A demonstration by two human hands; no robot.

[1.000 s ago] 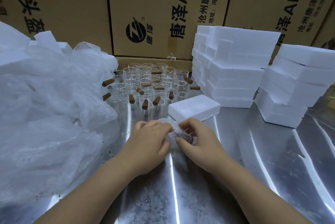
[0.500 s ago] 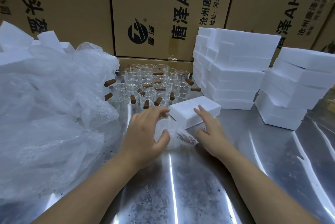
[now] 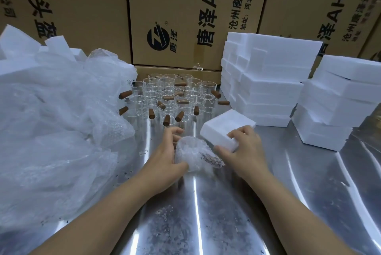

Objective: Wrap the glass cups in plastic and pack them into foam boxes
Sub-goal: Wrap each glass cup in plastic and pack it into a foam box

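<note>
A wrapped glass cup (image 3: pixel 194 156), bundled in bubble wrap with a brown handle showing dimly through the plastic at its right end, lies on a shiny metal table (image 3: pixel 206 213) just in front of the person. The left hand (image 3: pixel 165 156) curls round the bundle's left side, thumb on the near side and fingers over the far side, probably to keep the loose wrap from springing open. The right hand (image 3: pixel 244 147) grips the near corner of a single foam box (image 3: pixel 224 126) that sits just beyond the bundle, fingers on top and thumb against its near face. This looks like a hold for drawing the box closer or opening it so the cup can go in. Whether the box is open or closed cannot be told. Behind the hands stands a tight cluster of unwrapped glass cups (image 3: pixel 175 98) with brown handles sticking outward, within easy reach for wrapping. A large heap of bubble wrap (image 3: pixel 51 120) fills the left side, handy to the left hand. Two stacks of foam boxes (image 3: pixel 268 89) rise on the right. Printed cardboard cartons (image 3: pixel 175 17) wall off the back.
</note>
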